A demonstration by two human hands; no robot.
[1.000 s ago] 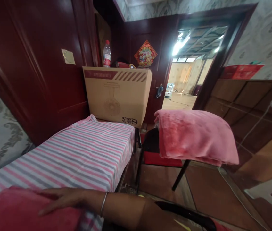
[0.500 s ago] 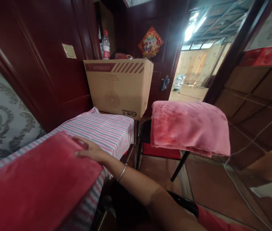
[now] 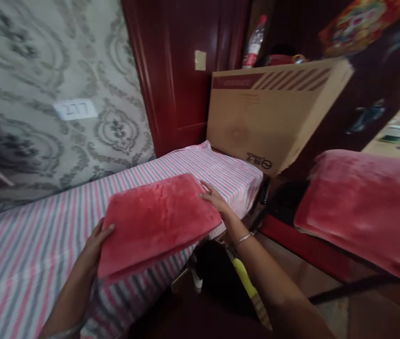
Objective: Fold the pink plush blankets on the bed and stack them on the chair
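Note:
A folded pink plush cloth lies flat over the striped sheet, its near edge showing more than one layer. My left hand grips its left edge, thumb on top and the other fingers partly hidden at the side. At the right edge, my right hand holds the same cloth, fingers bent over the corner area. Another folded pink plush cloth rests on a chair to the right, apart from both hands.
A large cardboard box stands behind the striped surface, with a plastic bottle on top. Patterned wallpaper bears a paper label. The black chair's red part shows at right. A door handle is beyond.
My view has swung left. My left hand has come into view on the cloth's left edge. The cloth now appears smaller, held between both hands; my right hand stays on its right side.

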